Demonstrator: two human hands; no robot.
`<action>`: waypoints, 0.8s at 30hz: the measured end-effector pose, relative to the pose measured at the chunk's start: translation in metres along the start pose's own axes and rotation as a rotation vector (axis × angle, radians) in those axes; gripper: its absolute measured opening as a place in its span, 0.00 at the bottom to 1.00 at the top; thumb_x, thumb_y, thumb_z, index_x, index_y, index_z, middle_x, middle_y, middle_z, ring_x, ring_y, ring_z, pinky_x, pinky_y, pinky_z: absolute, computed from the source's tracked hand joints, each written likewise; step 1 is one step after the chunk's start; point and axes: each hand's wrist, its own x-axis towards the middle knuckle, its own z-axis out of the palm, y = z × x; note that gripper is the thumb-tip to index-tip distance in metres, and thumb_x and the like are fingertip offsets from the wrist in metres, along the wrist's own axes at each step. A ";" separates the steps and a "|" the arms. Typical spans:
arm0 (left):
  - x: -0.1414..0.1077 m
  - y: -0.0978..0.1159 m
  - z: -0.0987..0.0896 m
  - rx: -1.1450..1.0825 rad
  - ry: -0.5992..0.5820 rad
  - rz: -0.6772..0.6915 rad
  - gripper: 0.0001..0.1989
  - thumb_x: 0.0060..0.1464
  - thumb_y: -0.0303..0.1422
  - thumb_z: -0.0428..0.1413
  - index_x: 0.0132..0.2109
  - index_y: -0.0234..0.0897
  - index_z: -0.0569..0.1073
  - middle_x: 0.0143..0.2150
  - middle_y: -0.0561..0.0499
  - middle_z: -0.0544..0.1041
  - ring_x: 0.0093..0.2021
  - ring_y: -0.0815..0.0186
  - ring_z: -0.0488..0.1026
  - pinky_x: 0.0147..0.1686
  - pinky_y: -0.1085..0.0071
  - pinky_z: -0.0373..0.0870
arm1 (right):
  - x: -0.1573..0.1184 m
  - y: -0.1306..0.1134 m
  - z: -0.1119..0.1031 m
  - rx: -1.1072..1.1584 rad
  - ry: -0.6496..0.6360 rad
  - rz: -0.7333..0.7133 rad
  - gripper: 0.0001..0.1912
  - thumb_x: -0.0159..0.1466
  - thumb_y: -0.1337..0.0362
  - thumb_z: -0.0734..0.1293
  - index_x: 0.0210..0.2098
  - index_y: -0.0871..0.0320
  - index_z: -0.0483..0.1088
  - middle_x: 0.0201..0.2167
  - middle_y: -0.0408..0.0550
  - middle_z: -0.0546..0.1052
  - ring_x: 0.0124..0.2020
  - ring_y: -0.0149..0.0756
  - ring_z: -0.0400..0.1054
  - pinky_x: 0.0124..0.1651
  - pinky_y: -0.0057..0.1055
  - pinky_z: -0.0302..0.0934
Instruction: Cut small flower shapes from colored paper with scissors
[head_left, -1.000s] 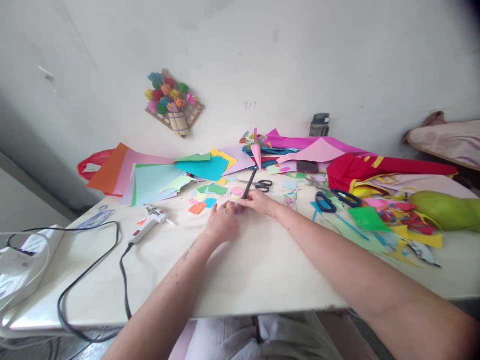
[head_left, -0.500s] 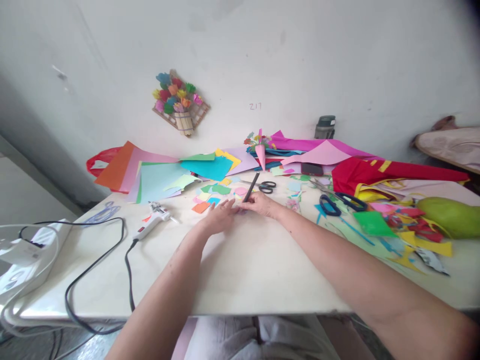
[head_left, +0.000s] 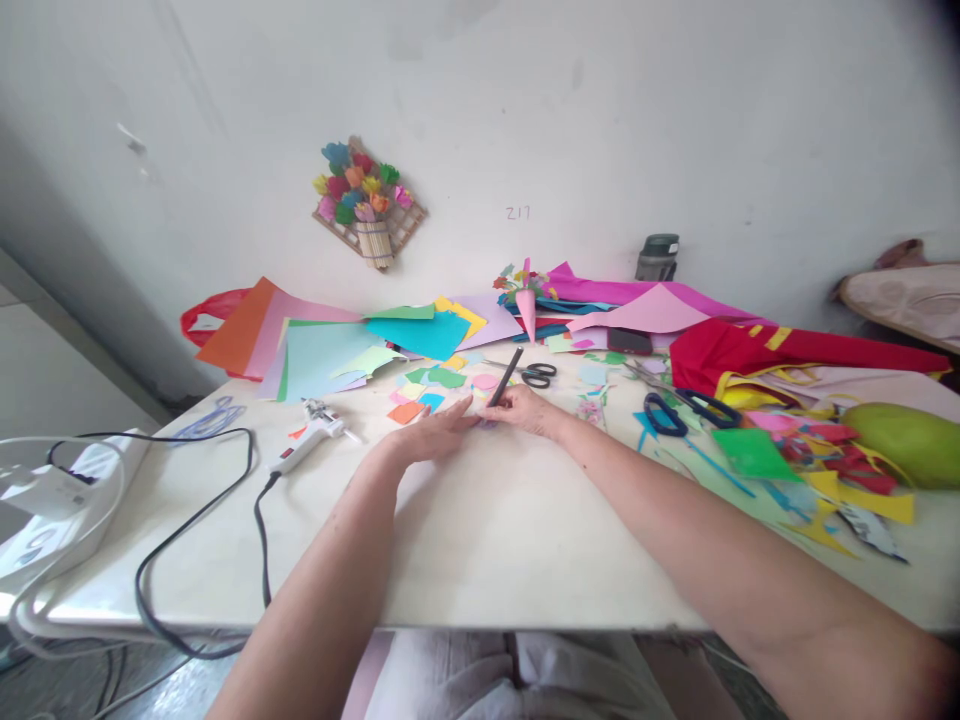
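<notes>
My right hand (head_left: 526, 411) grips a slim black pen (head_left: 507, 376), its lower end down near the table and its top leaning right. My left hand (head_left: 437, 432) lies on the table beside it, fingers stretched out toward the pen's lower end. A small purplish bit (head_left: 487, 424) shows between the two hands; what it is I cannot make out. Just beyond them lie small coloured paper pieces, among them an orange one (head_left: 406, 412), a green one (head_left: 448, 377) and a pink one (head_left: 484, 382). Small black-handled scissors (head_left: 538, 374) rest behind my right hand.
On the left are a white glue gun (head_left: 306, 448) with a black cord and a power strip (head_left: 82, 520). Coloured sheets (head_left: 322, 360) spread along the back. Larger scissors (head_left: 688, 408), paper scraps (head_left: 757, 455) and red cloth (head_left: 742, 350) lie right. A pink paper cone (head_left: 527, 312) holds flowers.
The view has shifted slightly, so things appear a little further right. My left hand's fingers look flatter and more stretched out. The pen stays in my right hand at nearly the same slant.
</notes>
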 end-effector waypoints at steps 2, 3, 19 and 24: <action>0.000 -0.001 0.000 -0.017 -0.001 -0.004 0.46 0.48 0.29 0.44 0.72 0.45 0.33 0.70 0.59 0.54 0.72 0.55 0.35 0.67 0.48 0.27 | 0.000 -0.001 0.000 -0.003 0.002 0.008 0.16 0.51 0.52 0.73 0.27 0.61 0.76 0.25 0.46 0.78 0.29 0.36 0.71 0.36 0.31 0.65; 0.000 -0.002 0.000 -0.026 -0.002 0.001 0.46 0.48 0.29 0.44 0.72 0.45 0.33 0.70 0.59 0.54 0.72 0.55 0.35 0.67 0.48 0.26 | 0.000 -0.001 0.000 0.002 0.001 0.012 0.16 0.50 0.52 0.73 0.27 0.61 0.76 0.25 0.46 0.78 0.29 0.35 0.71 0.36 0.31 0.65; 0.000 -0.007 0.000 -0.112 -0.002 0.003 0.47 0.48 0.32 0.46 0.72 0.48 0.34 0.70 0.62 0.55 0.72 0.56 0.40 0.68 0.52 0.38 | 0.000 -0.001 0.002 0.048 -0.008 0.048 0.13 0.51 0.56 0.73 0.27 0.61 0.76 0.25 0.45 0.78 0.30 0.36 0.72 0.39 0.33 0.65; 0.000 -0.008 0.000 -0.141 -0.009 0.006 0.48 0.47 0.31 0.45 0.72 0.45 0.32 0.70 0.62 0.54 0.72 0.56 0.39 0.68 0.51 0.34 | 0.000 -0.001 0.002 0.038 -0.001 0.045 0.14 0.51 0.56 0.73 0.27 0.61 0.76 0.25 0.46 0.78 0.30 0.36 0.71 0.39 0.32 0.65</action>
